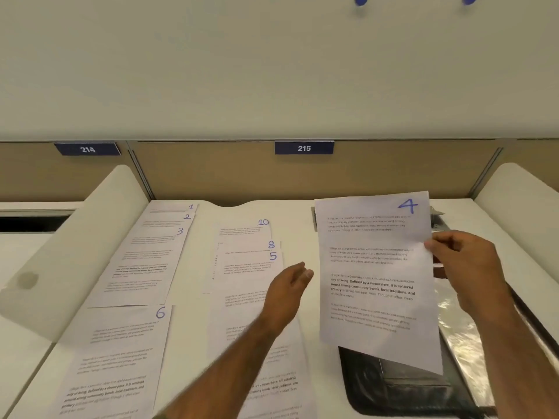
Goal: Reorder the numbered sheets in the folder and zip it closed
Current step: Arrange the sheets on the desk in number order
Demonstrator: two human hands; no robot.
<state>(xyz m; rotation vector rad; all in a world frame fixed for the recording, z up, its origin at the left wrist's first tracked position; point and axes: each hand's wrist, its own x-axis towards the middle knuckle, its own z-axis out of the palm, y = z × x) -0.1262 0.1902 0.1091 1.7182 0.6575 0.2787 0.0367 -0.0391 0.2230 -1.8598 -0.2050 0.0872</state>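
Observation:
My right hand (467, 267) pinches the right edge of the sheet numbered 4 (375, 276) and holds it lifted above the open black folder (393, 385) at the right. My left hand (287, 291) hovers with relaxed fingers just left of that sheet, over the middle pile, holding nothing. On the desk lie sheets 1 (174, 208), 2 (169, 219) and 3 (145, 261) fanned at the left, sheet 6 (118, 355) below them, and sheets 10 (245, 229), 8 (251, 245) and 5 (245, 270) overlapped in the middle.
The white desk (296, 225) is bounded by rounded white side dividers (75, 246) left and right and a tan back panel with labels 214 and 215 (304, 148). A shiny plastic sleeve (459, 334) of the folder shows under my right wrist.

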